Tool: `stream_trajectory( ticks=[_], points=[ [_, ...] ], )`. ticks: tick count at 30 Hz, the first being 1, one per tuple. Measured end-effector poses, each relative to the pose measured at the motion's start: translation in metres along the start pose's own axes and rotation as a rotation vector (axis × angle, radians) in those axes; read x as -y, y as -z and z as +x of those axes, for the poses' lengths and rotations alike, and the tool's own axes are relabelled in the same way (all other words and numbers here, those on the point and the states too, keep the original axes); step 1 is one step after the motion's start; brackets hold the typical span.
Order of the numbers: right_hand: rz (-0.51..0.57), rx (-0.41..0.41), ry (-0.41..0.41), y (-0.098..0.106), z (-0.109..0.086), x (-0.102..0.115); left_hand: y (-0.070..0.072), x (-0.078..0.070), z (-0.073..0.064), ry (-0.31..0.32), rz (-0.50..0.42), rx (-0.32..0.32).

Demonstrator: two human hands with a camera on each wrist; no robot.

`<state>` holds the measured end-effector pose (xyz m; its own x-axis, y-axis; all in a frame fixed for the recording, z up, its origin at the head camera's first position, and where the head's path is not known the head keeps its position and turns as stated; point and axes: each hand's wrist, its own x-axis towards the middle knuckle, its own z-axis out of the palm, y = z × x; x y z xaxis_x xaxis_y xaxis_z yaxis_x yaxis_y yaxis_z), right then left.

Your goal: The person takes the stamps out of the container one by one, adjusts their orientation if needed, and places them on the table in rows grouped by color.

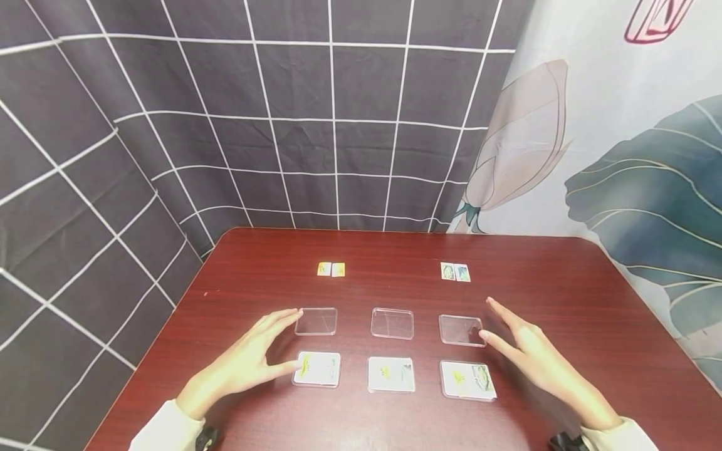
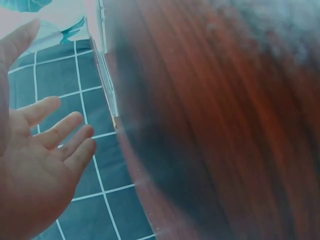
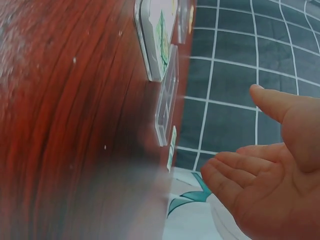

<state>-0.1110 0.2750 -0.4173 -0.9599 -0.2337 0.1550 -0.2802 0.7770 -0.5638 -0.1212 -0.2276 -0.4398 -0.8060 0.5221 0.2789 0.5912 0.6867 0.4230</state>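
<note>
Left hand (image 1: 242, 364) and right hand (image 1: 536, 358) flanking the middle clear tray (image 1: 392, 324)

Head view: left of that tray, the left hand is hovering beside the left clear tray (image 1: 316, 321); right of it, the right hand is hovering beside the right clear tray (image 1: 461, 330). In front of it, the middle card case (image 1: 391, 374) is lying.

Left wrist view: loosely bent fingers are standing apart. Right wrist view: nearly straight fingers are pointing outward.
</note>
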Motion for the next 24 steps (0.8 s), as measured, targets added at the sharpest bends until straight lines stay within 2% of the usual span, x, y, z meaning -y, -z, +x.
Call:
stream_trajectory(
  ticks=[5,14,24],
  points=[
    [0.002,0.005,0.010,-0.004,0.001,0.002,-0.001,0.000,0.001,-0.024,-0.026,0.005],
    [-0.005,0.003,0.039,-0.008,0.004,0.007,-0.002,-0.002,0.000,-0.047,0.004,-0.005],
    [0.029,0.011,0.077,-0.012,0.008,0.016,-0.004,-0.004,0.000,-0.009,-0.010,0.042]
  ],
)
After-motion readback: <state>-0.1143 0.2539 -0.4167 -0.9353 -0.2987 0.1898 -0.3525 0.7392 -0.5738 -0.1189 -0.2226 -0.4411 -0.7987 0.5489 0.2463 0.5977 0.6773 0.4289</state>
